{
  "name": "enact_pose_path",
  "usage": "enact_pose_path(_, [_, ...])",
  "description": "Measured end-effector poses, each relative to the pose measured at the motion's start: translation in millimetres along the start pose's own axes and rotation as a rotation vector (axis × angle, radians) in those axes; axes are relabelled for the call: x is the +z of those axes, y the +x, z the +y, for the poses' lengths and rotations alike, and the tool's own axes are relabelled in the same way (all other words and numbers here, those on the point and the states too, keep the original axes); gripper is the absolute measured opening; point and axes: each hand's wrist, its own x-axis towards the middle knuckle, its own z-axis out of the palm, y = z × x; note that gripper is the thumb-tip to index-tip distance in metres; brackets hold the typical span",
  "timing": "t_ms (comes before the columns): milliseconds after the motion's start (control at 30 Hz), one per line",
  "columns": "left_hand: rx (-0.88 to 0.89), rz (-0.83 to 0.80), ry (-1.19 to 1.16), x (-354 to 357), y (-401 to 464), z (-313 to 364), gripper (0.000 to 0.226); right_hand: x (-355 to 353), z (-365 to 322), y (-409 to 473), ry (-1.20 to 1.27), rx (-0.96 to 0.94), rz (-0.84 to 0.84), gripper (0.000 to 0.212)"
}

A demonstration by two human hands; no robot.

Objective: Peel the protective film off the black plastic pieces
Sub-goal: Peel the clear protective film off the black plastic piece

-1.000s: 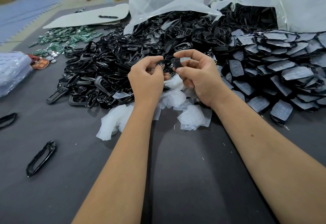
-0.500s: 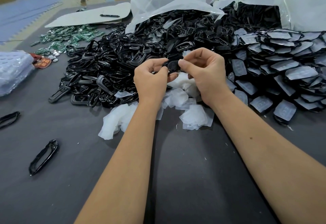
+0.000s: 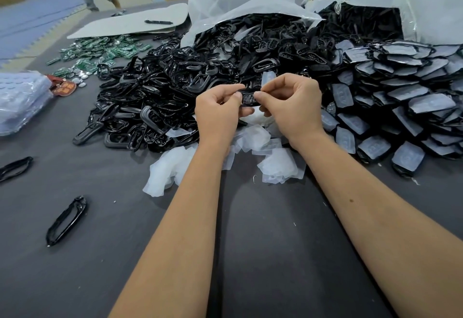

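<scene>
Crowding the table (image 3: 275, 255): black frames (image 3: 150, 97), peeled films (image 3: 275, 165).

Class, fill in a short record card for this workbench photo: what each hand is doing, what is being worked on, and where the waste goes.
Left hand: grip on black plastic piece
Right hand: pinches protective film, lifting it off
Peeled films: heaped on table below hands
Still-filmed pieces: piled at right

left hand (image 3: 217, 114): fingers curled, pinching | right hand (image 3: 293, 107): fingers curled, pinching | forearms outstretched
</scene>
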Motion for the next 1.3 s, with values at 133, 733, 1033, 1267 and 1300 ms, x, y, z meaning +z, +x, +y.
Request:
enact_pose_path(133, [0.015, -0.015, -0.017, 0, -1, 1, 0.013, 0, -5, -3, -0.056, -0.038, 0.026, 0.013])
enact_pose_path(733, [-0.016, -0.113, -0.147, -4, -1, 5, 0.016, 0, -13, -4, -0.187, -0.118, 0.097, 0.028])
enact_pose_path(1033, [0.068, -0.072, -0.102, -3, -4, 7, 0.015, -4, -20, 3, -0.129, -0.077, -0.045, 0.015])
enact_pose_path(1267, [0.108, 0.027, -0.061, -5, -2, 7, 0.017, -10, -35, 5, -0.454, -0.155, -0.097, 0.037])
enact_pose_path(1300, [0.102, 0.076, -0.078, -7, -1, 6, 0.017, -13, -38, 7, -0.541, -0.133, -0.182, 0.039])
